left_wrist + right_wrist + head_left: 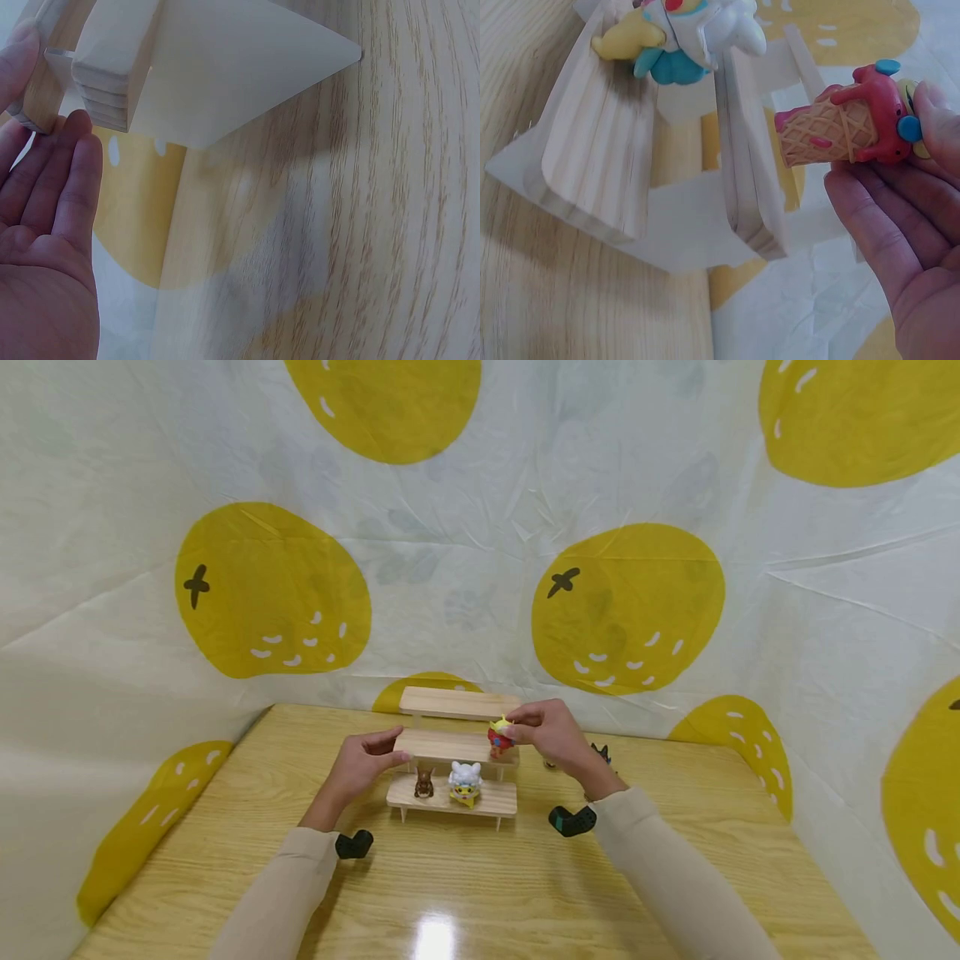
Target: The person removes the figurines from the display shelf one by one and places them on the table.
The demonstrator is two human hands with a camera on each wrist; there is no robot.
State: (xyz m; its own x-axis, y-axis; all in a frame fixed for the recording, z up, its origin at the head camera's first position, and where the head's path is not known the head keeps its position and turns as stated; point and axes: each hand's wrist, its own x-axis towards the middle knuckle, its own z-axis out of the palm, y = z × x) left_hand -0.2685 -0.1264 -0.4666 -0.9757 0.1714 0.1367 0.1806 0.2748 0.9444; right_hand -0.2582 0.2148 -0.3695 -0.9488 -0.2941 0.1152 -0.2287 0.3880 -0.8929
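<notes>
My right hand (558, 739) pinches an ice-cream-cone figurine (847, 127) with a waffle base, red topping and blue dots, over the right end of the middle board. My left hand (360, 768) grips the left end of that board on a three-step wooden display stand (435, 746), thumb and fingers on either side of it. On the lowest step stand a small brown figurine (423, 783) and a figurine with a white fluffy top and yellow body (465, 785). In the right wrist view the cone's base is near the board's edge; whether they touch I cannot tell.
Dark figurines (602, 753), partly hidden by my right wrist, stand on the wooden table (450, 877) right of the stand. A white cloth with yellow fruit print (450, 568) hangs behind and at both sides. The top board (457, 702) lies at the back.
</notes>
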